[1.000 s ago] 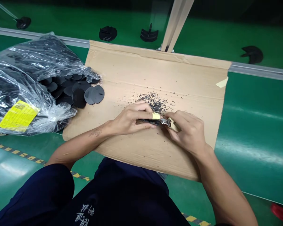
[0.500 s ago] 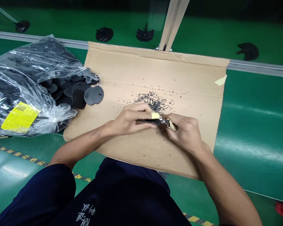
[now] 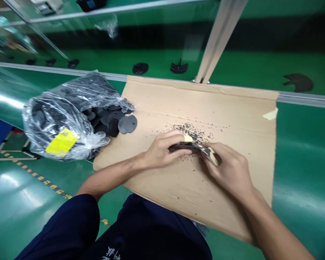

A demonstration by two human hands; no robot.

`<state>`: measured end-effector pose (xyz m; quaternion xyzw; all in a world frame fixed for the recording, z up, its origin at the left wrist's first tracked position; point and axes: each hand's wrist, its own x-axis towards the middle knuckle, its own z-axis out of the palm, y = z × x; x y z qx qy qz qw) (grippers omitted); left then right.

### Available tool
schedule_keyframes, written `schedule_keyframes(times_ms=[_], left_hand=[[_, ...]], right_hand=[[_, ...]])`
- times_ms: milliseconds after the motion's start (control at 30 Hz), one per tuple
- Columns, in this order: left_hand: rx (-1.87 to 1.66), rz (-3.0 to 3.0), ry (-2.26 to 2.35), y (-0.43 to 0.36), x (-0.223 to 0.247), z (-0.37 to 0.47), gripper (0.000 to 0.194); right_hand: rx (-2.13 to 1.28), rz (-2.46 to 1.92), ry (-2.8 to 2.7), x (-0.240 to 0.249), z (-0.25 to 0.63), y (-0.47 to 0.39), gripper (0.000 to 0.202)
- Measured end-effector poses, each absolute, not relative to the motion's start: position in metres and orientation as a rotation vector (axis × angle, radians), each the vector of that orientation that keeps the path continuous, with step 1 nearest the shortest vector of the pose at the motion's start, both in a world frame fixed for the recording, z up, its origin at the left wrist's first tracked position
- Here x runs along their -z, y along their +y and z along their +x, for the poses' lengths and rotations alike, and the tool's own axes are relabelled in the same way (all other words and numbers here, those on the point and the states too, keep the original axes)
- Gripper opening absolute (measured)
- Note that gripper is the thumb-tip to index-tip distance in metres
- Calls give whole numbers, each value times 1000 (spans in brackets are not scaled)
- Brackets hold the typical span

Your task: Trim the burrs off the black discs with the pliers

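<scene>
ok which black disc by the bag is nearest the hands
The rightmost disc of the overlapping pair on the cardboard; the other discs by the bag lie further left.

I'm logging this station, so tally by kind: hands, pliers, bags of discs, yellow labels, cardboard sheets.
Hands: 2 (left hand, right hand)
Pliers: 1
Bag of discs: 1
Yellow label: 1
Cardboard sheet: 1
Total: 6

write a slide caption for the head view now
Two hands work pliers on a black piece above cardboard strewn with tiny dark bits.
</scene>
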<state>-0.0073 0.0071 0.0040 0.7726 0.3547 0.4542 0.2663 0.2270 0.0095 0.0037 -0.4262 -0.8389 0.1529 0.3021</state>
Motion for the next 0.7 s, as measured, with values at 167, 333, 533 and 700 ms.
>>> schedule_keyframes(times_ms=[167,333,533,700], left_hand=[[-1224,1729,950,9,5,-3,31],[-1133,2025,887,9,7,-2,22],[-1163,2359,871,11,6,-6,15],[-1155,2416,890,12,4,-10,19]], right_hand=[[-788,-981,-2062,-15,226,13,12],[-495,-834,-2126,-16,223,8,13],[-242,-697,-2250,-14,226,6,22],[-485,-658,-2126,-21,224,2,20]])
